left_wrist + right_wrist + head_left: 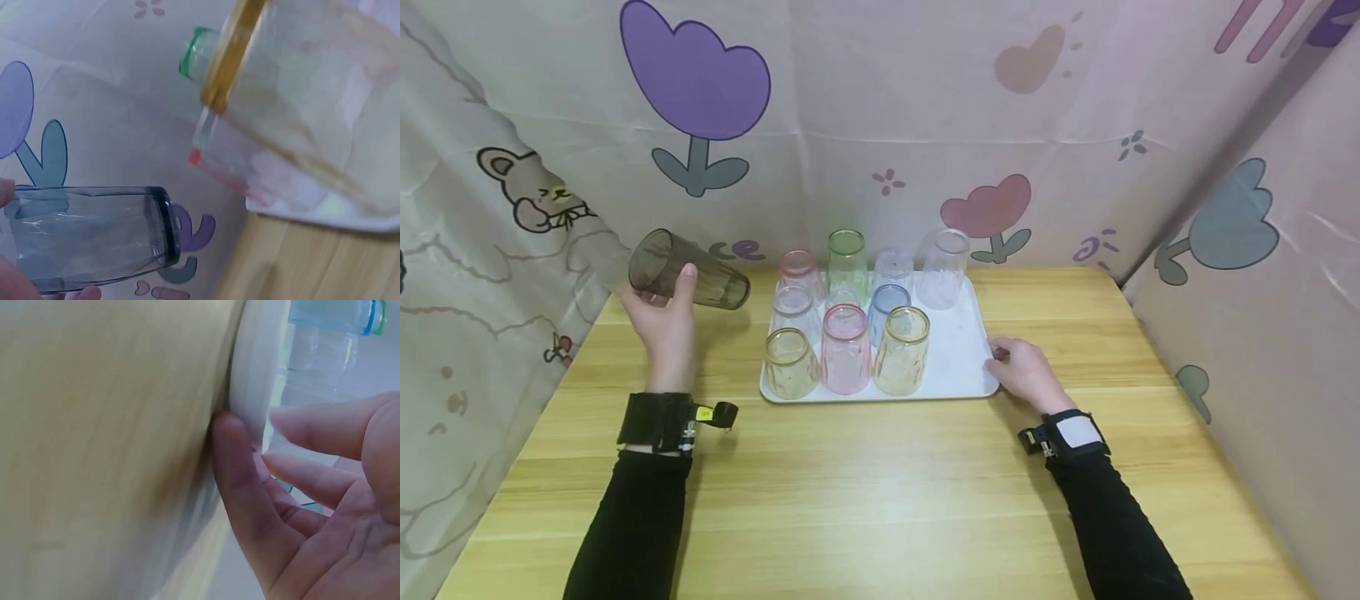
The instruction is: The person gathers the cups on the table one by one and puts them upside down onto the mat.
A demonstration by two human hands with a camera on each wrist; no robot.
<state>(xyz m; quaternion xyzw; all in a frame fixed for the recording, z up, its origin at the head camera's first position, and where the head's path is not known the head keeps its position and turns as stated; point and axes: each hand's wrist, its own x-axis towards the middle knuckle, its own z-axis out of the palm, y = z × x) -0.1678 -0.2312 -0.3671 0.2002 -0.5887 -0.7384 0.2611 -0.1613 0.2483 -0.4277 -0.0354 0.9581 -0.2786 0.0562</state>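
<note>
My left hand (666, 325) holds a smoky grey glass (700, 271) up at the left of the tray, thumb over its near side. The glass lies nearly sideways, its right end tipped down. In the left wrist view, the grey glass (94, 237) shows its thick dark end to the right. My right hand (1026, 371) grips the right edge of the white tray (958, 358) near the front corner. In the right wrist view, one finger (240, 469) lies under the tray edge (253, 381) and the thumb (319, 428) is above it.
Several tinted glasses stand close together on the tray, including a yellow glass (902, 354), a pink glass (846, 354), a green glass (847, 267) and a clear glass (943, 275). Behind the wooden table (850, 492) hangs a printed curtain (850, 100); others flank both sides.
</note>
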